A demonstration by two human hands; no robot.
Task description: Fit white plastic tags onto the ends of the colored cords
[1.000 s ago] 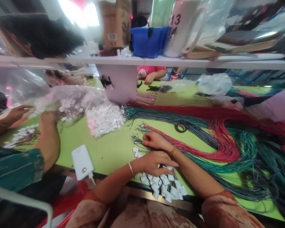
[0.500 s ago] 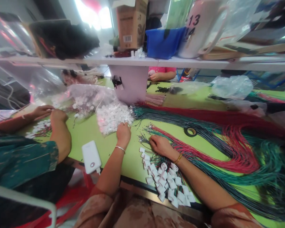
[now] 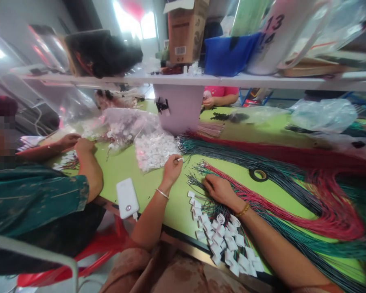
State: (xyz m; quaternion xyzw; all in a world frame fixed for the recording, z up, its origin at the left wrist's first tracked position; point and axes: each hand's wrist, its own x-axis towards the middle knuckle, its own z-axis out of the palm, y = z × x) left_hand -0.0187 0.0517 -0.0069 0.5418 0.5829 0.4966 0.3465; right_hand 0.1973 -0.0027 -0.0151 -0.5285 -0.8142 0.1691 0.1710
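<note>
My left hand (image 3: 171, 169) is closed in a pinch on a small white tag at the edge of a clear bag of white tags (image 3: 155, 148). My right hand (image 3: 218, 189) rests with curled fingers on the ends of a bundle of green and red cords (image 3: 262, 199); what it grips is hidden. A row of cords with white tags attached (image 3: 222, 236) lies between my arms near the table's front edge.
A white power bank (image 3: 127, 198) lies left of my left arm. A person in a green top (image 3: 33, 203) works at the left with tags. A tape roll (image 3: 258, 175) sits on the cords. A shelf (image 3: 201, 79) carries a cardboard box and blue bin.
My left hand left the tagged pile, reached to the bag of white tags, and now lifts a tag out in a pinch. My right hand stayed on the cord ends. The camera turned left.
</note>
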